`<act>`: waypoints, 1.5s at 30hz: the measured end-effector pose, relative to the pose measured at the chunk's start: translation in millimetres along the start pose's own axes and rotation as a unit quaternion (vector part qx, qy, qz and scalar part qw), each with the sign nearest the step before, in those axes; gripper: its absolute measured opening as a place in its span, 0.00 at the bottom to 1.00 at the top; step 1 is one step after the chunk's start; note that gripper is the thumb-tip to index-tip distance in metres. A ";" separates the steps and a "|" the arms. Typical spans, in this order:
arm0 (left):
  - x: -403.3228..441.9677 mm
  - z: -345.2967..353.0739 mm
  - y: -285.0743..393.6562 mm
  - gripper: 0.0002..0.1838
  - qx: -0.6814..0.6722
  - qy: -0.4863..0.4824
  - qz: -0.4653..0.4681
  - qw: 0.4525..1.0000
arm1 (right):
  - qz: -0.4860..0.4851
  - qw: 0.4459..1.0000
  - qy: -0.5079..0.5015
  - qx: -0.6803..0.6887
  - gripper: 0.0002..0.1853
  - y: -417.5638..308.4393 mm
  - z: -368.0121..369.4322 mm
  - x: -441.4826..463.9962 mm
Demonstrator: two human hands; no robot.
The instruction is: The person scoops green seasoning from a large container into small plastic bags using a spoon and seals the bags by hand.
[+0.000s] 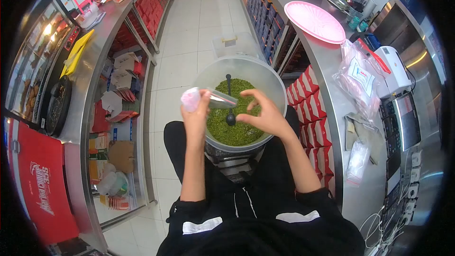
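My left hand [195, 114] is closed round a pinkish-white bundle [190, 98], which looks like bunched plastic. From its fingertips a small clear plastic bag [222, 98] with a red edge extends to the right. My right hand [265, 116] is beside the bag with thumb and fingers apart, holding nothing. Below both hands a large translucent round tub [278, 83] contains chopped green leaves [239, 135]. A black spoon [231, 117] with a long handle lies on the leaves, partly hidden behind the bag.
A steel counter [327, 90] on the right carries a pink round lid [315, 21], a bag of pink plastic [360, 73] and a white machine [392, 71]. On the left counter are a food display case [45, 42] and a yellow tray [77, 53]. A clear box [237, 45] stands behind the tub.
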State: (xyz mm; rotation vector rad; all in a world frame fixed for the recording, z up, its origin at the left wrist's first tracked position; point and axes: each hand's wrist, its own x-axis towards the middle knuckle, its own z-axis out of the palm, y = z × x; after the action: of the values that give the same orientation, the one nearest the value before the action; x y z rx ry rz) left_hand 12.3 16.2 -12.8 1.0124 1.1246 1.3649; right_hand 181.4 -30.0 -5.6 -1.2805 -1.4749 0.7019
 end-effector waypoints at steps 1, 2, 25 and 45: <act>0.6 3.8 -9.1 0.11 -0.016 -0.026 0.007 1.000 | -0.014 0.998 -0.049 -0.048 0.11 -7.2 0.7 3.9; -1.1 8.4 -9.7 0.13 -0.035 -0.046 -0.001 0.998 | 0.009 0.979 -0.169 -0.115 0.12 -3.1 -7.2 17.0; -11.7 21.4 -28.3 0.24 -0.225 -0.191 -0.219 0.930 | 0.044 0.999 -0.015 0.019 0.12 36.9 17.3 19.8; 0.2 -6.4 -37.0 0.07 0.238 -0.296 -0.050 0.924 | 0.127 0.989 0.080 0.015 0.06 -12.6 -30.2 22.5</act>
State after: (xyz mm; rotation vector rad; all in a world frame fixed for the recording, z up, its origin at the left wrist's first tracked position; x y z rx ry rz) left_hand 13.5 16.1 -50.3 1.5636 1.0310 0.6239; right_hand 206.9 -17.6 22.2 -1.4814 -1.1797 0.7646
